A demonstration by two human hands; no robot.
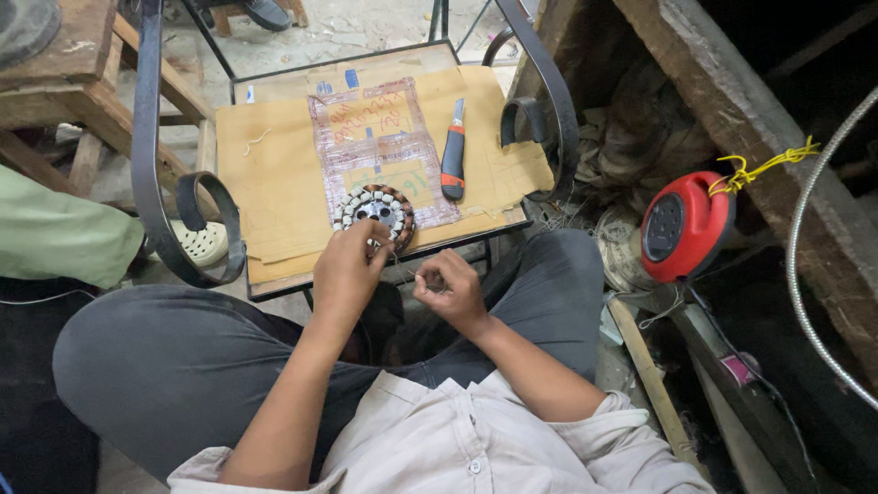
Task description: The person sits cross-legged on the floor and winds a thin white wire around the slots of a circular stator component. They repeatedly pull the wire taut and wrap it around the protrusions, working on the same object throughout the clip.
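A round motor stator (374, 212) with copper windings and white slots lies near the front edge of a cardboard-covered chair seat (279, 174). My left hand (347, 268) rests its fingertips on the stator's near rim. My right hand (448, 285) is just to the right, fingers pinched on a thin wire (409, 272) that runs toward the stator. Both forearms reach forward over my crossed legs in grey trousers.
A red-and-black utility knife (453, 154) and a taped paper sheet (375, 137) lie on the cardboard. Curled black metal chair arms (206, 206) flank the seat. A red extension reel (681, 227) hangs at right beside wooden beams. A white sandal (206, 242) sits under the left arm.
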